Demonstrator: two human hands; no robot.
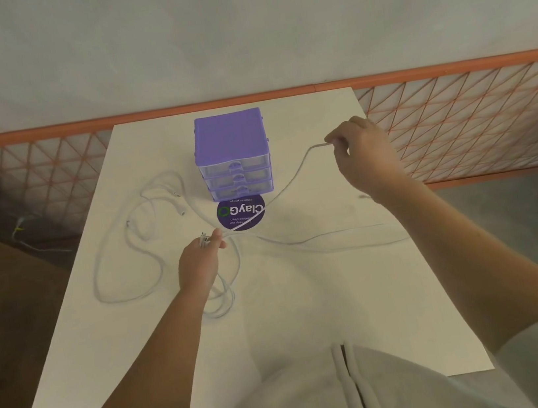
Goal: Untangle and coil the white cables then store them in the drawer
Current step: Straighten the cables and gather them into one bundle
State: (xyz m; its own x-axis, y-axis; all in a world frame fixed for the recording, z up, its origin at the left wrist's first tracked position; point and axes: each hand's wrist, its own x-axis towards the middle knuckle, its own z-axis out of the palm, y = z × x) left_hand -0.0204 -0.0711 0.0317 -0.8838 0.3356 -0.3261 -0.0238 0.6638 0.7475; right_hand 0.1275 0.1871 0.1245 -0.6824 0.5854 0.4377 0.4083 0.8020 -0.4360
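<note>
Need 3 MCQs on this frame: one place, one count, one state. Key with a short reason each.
1. Where does the round dark purple sticker lie?
A. on the white table, just in front of the purple plastic drawer unit
B. on top of the unit
C. on the floor

2. How many drawers does the unit show?
A. two
B. three
C. five

3. What is the state of the drawers?
A. all shut
B. top one pulled out
C. bottom one removed

Key:
1 A: the sticker sits on the table at the unit's base.
2 B: three clear fronts are stacked.
3 A: all fronts sit flush, while the right hand pinches a raised white cable and the left hand holds cable ends.
</note>
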